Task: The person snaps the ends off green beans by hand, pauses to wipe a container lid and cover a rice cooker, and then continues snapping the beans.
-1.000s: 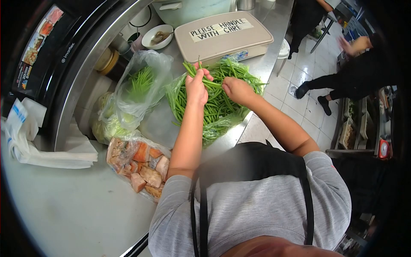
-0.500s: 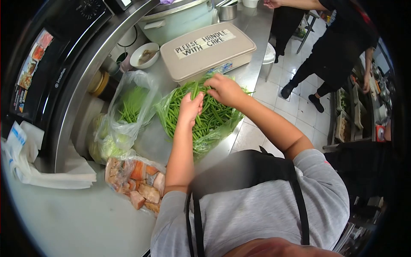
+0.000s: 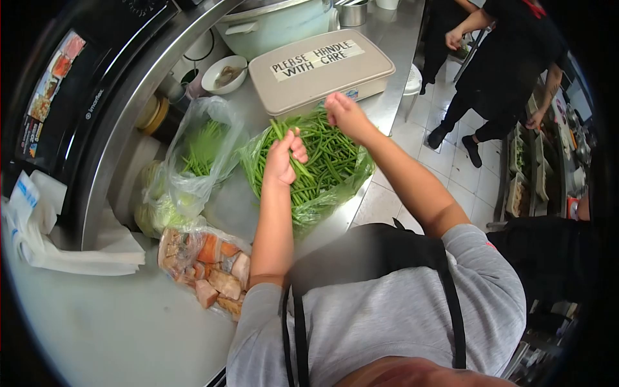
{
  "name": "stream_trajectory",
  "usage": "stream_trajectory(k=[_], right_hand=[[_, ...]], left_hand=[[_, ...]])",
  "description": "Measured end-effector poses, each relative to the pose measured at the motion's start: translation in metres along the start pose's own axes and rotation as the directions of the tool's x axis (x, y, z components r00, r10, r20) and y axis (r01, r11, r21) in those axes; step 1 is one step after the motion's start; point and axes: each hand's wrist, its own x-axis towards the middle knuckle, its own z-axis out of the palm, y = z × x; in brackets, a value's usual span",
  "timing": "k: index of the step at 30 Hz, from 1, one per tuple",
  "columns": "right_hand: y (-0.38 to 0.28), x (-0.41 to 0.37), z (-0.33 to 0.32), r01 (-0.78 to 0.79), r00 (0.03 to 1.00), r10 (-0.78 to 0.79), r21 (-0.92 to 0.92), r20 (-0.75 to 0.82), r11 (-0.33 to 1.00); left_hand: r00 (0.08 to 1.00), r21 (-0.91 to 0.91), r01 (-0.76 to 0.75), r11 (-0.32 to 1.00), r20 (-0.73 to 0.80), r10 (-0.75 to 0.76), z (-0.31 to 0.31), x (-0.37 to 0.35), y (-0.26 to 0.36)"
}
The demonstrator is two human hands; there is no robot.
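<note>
A heap of long green beans [image 3: 338,158] fills an open clear plastic bag [image 3: 322,216] on the steel counter. My left hand [image 3: 281,160] is closed around a small bunch of green beans, their tips sticking up past the thumb. Above the far right part of the heap, my right hand [image 3: 347,117] is raised with its fingers curled together; whether anything is in them cannot be made out. Left of the heap, another clear bag [image 3: 216,135] stands open with green pieces inside.
Behind the heap lies a lidded beige box [image 3: 296,93] labelled "PLEASE HANDLE WITH CARE". A white bowl [image 3: 209,80] stands beside it. A bag of meat chunks [image 3: 222,284] rests by my left forearm. A person in black [image 3: 500,77] stands across the aisle at right.
My right hand has lifted away from my left hand, up and to the right. My left hand keeps its bunch of green beans. The person's hand at the back has moved lower.
</note>
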Motion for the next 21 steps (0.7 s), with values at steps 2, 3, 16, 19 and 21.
stream_trajectory(k=[2,3,16,19,21], right_hand=[[0.013,0.015,-0.011,0.207,0.968,-0.102,-0.507,0.227,0.837],[0.020,0.020,-0.014,0.326,0.933,-0.104,-0.692,0.344,0.644],[0.039,0.006,0.005,0.522,0.836,-0.097,-0.838,0.540,-0.159],[0.009,-0.004,0.002,0.579,0.761,-0.298,-0.810,0.576,-0.087],[-0.005,-0.011,0.004,0.598,0.720,-0.394,-0.799,0.571,-0.064]], left_hand=[[0.996,-0.144,-0.044,0.989,-0.083,0.032,-0.010,0.006,0.002],[0.993,-0.140,-0.058,0.988,-0.107,0.043,-0.015,0.008,0.002],[0.853,0.942,-0.140,0.305,-0.042,0.520,-0.020,0.026,-0.028],[0.691,0.935,-0.341,-0.094,0.317,0.650,-0.020,0.039,-0.039],[0.771,0.959,-0.283,-0.031,0.247,0.587,0.004,0.029,-0.034]])
